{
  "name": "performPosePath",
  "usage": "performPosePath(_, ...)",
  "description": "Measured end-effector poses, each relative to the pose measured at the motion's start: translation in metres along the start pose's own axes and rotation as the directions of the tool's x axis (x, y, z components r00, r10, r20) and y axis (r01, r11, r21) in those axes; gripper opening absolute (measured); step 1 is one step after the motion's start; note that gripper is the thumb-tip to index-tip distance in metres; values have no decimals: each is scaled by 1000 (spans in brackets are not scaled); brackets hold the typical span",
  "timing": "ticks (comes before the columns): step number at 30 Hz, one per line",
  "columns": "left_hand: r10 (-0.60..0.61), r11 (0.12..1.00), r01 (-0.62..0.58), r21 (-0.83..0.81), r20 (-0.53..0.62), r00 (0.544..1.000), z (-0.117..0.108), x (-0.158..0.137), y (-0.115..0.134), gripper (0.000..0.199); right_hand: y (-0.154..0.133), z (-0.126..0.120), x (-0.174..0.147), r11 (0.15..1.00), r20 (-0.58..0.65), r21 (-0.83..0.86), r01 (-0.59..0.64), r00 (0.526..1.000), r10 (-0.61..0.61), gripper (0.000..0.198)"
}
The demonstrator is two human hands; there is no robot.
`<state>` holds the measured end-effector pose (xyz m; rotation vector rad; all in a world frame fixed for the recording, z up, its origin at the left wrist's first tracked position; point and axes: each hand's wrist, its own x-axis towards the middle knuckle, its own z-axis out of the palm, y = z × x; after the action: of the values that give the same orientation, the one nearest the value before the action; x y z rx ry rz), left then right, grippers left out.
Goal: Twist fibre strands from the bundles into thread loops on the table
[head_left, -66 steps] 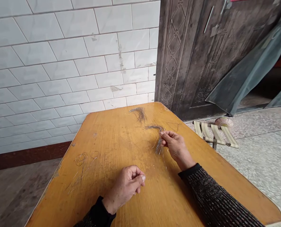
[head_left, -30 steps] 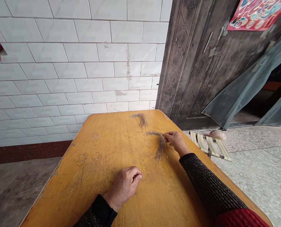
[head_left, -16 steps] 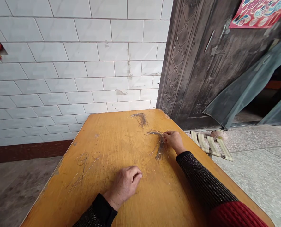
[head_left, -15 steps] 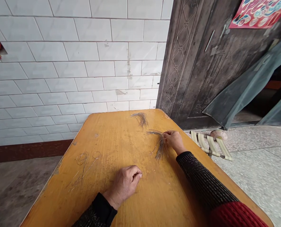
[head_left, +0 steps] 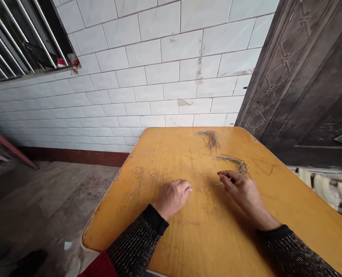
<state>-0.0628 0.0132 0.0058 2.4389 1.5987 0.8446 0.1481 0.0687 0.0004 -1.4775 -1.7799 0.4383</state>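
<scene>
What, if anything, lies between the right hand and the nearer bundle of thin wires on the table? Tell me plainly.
Nothing visible does. The right hand rests on the table right beside the nearer bundle of thin wires, fingertips pinched close by its near end. Whether they touch it cannot be told. The left hand lies apart.

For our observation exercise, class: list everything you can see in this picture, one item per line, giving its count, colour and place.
table: one, yellow-orange wood, fills the lower middle, set against the wall
wire bundles: two, grey; near bundle just beyond the right hand, far bundle near the table's far edge
wire loops: a few thin, pale, on the table's left part
tiled wall: one, white, behind the table
door: one, dark with carved pattern, right
window bars: several, silvery, top left
floor: grey, left of the table
left hand: one, loosely curled, resting on the table
right hand: one, fingertips pinched together by the near bundle
</scene>
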Motion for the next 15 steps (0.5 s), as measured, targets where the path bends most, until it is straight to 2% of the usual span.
performPosePath(2,-92,983,99,155,-54,994,-16,2,-14,20,-4,3,-8,998,7,-11,66,998,-66,29)
performPosePath(4,-226,920,246,304,-101,969,-34,3,-31,21,-5,4,-12,995,8,-9,104,995,-104,29)
performPosePath(7,-460,755,465,463,-133,878,-51,1,-53,19,-3,4,-12,992,6,-7,123,992,-123,29)
performPosePath(8,-509,720,485,496,-98,855,-53,0,-59,18,-2,5,-11,992,7,-9,130,992,-130,29)
performPosePath(10,-528,711,484,510,-67,847,-53,-3,-67,13,-1,6,-11,989,13,-13,144,990,-144,29)
performPosePath(15,-492,755,454,473,-48,869,-47,-4,-68,16,-2,9,-12,986,51,-2,166,985,-165,28)
